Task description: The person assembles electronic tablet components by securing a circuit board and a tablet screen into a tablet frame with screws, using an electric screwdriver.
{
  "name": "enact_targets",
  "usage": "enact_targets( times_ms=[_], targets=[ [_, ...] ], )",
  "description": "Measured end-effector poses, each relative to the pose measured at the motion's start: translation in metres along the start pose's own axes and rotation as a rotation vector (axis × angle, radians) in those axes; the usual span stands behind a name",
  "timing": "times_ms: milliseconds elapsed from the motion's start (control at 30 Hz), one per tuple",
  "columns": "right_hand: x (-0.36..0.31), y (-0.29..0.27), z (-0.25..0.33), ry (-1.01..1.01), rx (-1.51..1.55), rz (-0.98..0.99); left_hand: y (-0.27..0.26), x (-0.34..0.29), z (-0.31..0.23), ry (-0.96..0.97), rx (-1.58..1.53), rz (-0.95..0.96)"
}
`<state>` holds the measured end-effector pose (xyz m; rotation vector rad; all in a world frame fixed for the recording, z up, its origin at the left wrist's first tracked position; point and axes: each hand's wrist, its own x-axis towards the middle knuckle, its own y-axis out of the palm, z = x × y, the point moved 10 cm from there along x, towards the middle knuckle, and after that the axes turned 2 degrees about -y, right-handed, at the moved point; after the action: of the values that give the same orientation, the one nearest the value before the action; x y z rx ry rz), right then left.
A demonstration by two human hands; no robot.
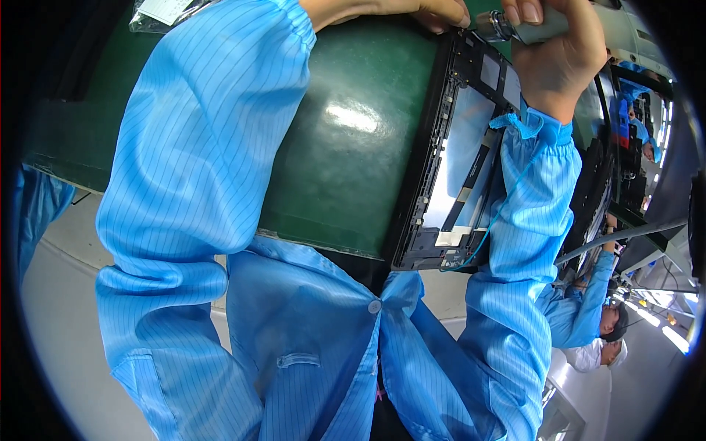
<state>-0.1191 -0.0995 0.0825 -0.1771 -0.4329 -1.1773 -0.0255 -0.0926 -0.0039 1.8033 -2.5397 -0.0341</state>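
My right hand point(562, 62) is wrapped round a grey cylindrical electric screwdriver point(543, 31) with a metal collar at its tip, above the far end of a flat device panel. My left hand point(434, 13) reaches in along the top edge, its fingers together and bent beside the screwdriver's tip. Whatever they pinch, if anything, is hidden. The black-framed panel point(426, 246) carries silvery plates and small parts along its rim, and stretches from near my body to both hands. A light blue wrist strap point(526, 126) circles my right wrist, its thin cord hanging over the panel.
A glossy green work surface point(334, 191) lies under the panel. At the far left rests a clear plastic bag point(151, 20) with a white label. Black equipment and a grey tube point(625, 234) stand to the right, where other people in blue workwear point(581, 316) are seated.
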Motion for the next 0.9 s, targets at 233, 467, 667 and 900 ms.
enact_targets(
  times_ms=[233, 467, 667, 900],
  targets=[
    [-0.003, -0.001, 0.001, -0.004, 0.013, -0.056, 0.002, 0.002, 0.001, 0.019, -0.035, 0.012],
    [-0.006, -0.002, 0.008, -0.049, -0.028, -0.085, 0.005, 0.004, 0.005, 0.041, -0.037, 0.035],
    [0.007, -0.014, -0.008, -0.052, 0.064, 0.093, 0.005, 0.012, 0.013, 0.044, 0.069, 0.034],
    [0.008, -0.031, 0.033, -0.095, 0.129, 0.051, -0.004, -0.004, 0.003, 0.036, 0.157, -0.195]
  ],
)
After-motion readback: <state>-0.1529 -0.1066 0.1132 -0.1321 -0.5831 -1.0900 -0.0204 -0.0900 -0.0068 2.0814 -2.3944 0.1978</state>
